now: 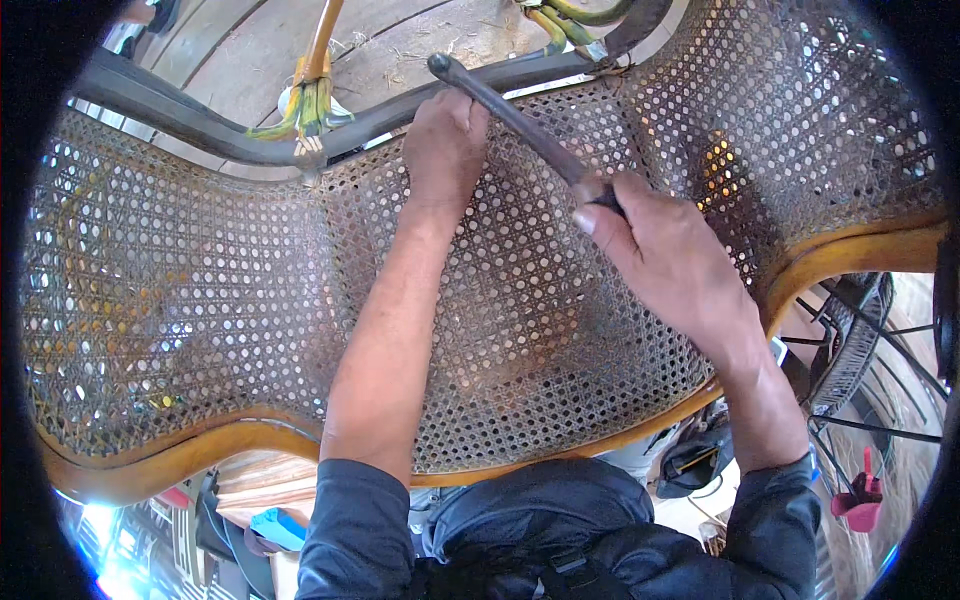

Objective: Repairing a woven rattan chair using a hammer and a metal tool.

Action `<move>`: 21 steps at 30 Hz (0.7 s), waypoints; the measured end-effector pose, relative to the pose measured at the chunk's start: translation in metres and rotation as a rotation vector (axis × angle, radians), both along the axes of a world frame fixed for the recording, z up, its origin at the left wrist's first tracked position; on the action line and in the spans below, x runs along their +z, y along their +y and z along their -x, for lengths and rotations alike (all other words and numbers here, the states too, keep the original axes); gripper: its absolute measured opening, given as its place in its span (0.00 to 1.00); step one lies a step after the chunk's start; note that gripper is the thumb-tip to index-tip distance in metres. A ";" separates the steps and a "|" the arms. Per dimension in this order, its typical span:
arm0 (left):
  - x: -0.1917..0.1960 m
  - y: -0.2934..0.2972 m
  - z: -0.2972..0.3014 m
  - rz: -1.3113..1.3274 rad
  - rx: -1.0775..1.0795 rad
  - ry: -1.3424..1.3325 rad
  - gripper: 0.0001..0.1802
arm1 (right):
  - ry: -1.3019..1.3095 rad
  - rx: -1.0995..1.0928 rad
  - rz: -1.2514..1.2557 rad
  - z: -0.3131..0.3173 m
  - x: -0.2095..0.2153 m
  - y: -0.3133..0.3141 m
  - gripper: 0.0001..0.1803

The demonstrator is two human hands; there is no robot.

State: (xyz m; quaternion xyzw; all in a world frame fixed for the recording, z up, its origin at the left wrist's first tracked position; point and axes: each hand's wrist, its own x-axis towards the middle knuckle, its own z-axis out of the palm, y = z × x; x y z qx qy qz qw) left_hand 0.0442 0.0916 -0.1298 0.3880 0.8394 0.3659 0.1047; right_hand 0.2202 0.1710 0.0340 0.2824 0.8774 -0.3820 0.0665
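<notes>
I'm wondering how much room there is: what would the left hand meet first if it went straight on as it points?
Probably the dark curved rail just ahead of the left hand; whether they already touch is unclear.

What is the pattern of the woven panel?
The woven panel has a brown lattice of small holes, best seen in the head view.
</notes>
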 end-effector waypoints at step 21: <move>0.010 -0.003 -0.002 0.004 0.111 0.023 0.14 | 0.035 -0.192 0.082 -0.015 -0.007 0.004 0.18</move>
